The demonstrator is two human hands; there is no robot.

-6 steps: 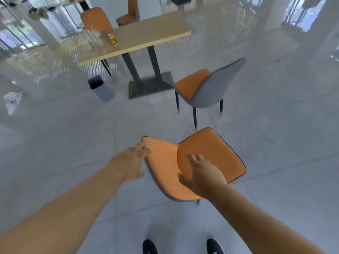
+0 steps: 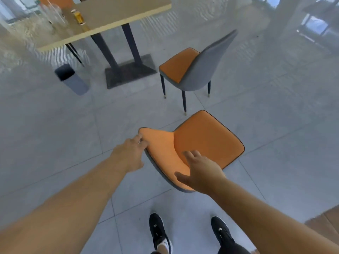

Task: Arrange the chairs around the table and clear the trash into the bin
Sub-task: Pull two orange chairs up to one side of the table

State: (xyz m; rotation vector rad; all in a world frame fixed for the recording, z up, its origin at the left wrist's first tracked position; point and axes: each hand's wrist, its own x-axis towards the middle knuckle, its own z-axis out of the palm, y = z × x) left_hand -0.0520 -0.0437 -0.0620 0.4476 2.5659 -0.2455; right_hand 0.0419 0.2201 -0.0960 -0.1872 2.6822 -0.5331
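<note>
The near chair (image 2: 207, 142), orange with a grey shell, stands right in front of me with its backrest toward me. My left hand (image 2: 131, 153) curls its fingers over the backrest's left top corner. My right hand (image 2: 200, 171) lies on the backrest's front face with fingers spread, not clasping it. A second orange and grey chair (image 2: 194, 70) stands farther off, facing the wooden table (image 2: 117, 13). On the table lie a yellow bottle (image 2: 78, 17) and clear plastic trash (image 2: 55, 11). A dark grey bin (image 2: 70, 79) stands on the floor left of the table's base.
The table's black pedestal base (image 2: 128, 72) sits between the bin and the second chair. Another orange chair (image 2: 55, 0) shows behind the table. A wooden surface edge (image 2: 324, 222) enters at the bottom right. My black shoes (image 2: 159, 233) stand on grey tiles just behind the near chair.
My left hand has closed its fingers over the backrest's corner. My right hand has spread a little on the backrest. The view has tilted down and drawn closer.
</note>
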